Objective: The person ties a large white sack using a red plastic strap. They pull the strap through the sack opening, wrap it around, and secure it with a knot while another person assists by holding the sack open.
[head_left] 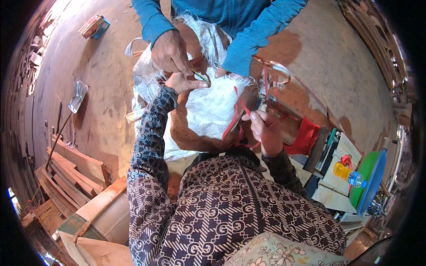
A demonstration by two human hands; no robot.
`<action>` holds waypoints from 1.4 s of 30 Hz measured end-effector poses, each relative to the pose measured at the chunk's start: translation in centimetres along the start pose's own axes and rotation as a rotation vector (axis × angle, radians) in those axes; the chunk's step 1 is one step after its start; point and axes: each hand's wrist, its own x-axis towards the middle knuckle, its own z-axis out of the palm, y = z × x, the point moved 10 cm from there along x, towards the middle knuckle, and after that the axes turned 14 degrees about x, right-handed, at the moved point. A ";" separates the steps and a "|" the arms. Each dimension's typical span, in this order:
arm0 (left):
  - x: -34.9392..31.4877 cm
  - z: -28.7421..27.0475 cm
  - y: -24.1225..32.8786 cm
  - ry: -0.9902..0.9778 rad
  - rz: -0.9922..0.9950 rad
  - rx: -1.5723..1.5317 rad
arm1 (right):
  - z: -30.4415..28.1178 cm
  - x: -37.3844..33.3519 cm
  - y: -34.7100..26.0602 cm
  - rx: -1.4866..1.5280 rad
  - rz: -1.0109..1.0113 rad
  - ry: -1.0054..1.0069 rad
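A white woven sack (206, 113) with frayed edges lies in front of me, over a brown surface. My left hand (179, 83) reaches across it with the thumb stretched out; its other fingers are partly hidden. Just beyond it, a co-worker's hand (170, 52) holds a slim yellow-and-dark tool (200, 76), whose tip is close to my left thumb. The co-worker's other hand (220, 72) rests at the sack's far right edge. To the right, my right hand (265, 129) is closed on a thin red strap (242, 104) that trails along the sack's side.
On the right stand a green basin (369, 177), a blue basin (375, 181), a yellow bottle (341, 171) and a red cloth (305, 136). Wooden planks (77, 166) lie at left. A blue box (101, 29) and a clear plastic container (79, 96) sit on the floor.
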 end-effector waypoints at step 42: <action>0.5 4.1 -1.0 0.057 -0.004 0.219 | 4.2 0.8 1.0 -0.422 -0.100 -0.314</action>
